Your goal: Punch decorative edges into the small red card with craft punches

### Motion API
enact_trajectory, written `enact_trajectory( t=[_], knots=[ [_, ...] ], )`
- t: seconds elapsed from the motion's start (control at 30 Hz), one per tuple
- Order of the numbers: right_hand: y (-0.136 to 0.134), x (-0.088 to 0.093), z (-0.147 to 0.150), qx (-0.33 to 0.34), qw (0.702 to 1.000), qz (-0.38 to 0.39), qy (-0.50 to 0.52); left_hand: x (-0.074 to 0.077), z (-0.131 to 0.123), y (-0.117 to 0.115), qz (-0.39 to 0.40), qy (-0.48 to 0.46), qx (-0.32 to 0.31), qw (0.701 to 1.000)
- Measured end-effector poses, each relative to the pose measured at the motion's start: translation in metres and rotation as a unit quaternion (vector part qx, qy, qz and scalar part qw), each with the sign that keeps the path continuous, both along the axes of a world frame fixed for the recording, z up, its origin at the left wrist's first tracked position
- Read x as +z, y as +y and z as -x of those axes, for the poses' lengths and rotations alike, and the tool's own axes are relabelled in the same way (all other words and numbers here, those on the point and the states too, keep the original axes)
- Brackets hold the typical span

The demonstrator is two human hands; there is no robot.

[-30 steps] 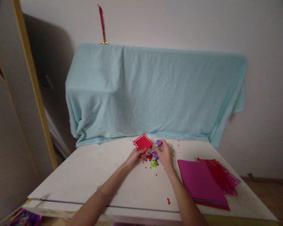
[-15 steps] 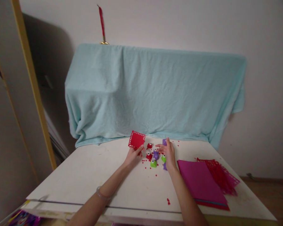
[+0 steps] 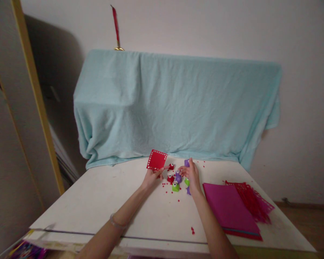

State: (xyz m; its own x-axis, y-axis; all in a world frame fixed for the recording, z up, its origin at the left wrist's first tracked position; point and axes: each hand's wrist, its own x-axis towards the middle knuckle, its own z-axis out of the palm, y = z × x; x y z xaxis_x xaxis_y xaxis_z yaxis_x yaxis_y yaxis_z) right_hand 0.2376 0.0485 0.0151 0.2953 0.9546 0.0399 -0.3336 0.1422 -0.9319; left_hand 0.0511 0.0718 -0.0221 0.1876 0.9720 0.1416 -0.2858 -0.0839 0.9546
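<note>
My left hand (image 3: 152, 177) pinches the lower edge of a red paper square (image 3: 157, 160), which is held up and has a row of small holes along its borders. Its index finger stretches right, close to a small red craft punch (image 3: 171, 166) with a white eye. My right hand (image 3: 192, 175) has its fingers apart beside the group of punches. A purple punch (image 3: 187, 163) stands just behind its fingers. Between the hands are another red punch (image 3: 170, 178), a purple punch (image 3: 178, 178) and a green punch (image 3: 175, 186). More punches are partly hidden by my right hand.
Red paper bits (image 3: 192, 230) are scattered over the white table (image 3: 102, 205). To the right lies a stack of magenta and red sheets (image 3: 228, 207), with punched red strips (image 3: 250, 201) beside it. A light blue cloth (image 3: 178, 104) drapes at the back.
My left index finger has stretched out to the right towards the red punch, while the paper square stays in that hand. My right hand has barely moved.
</note>
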Motion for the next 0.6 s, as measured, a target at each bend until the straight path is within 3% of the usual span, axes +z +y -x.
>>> enact_trajectory(
  t=[0.6],
  knots=[
    [0.005, -0.0083, -0.0012, 0.025, 1.0, 0.011, 0.0, -0.0034, 0.0043, 0.0045, 0.044, -0.036, 0.004, 0.998]
  ],
)
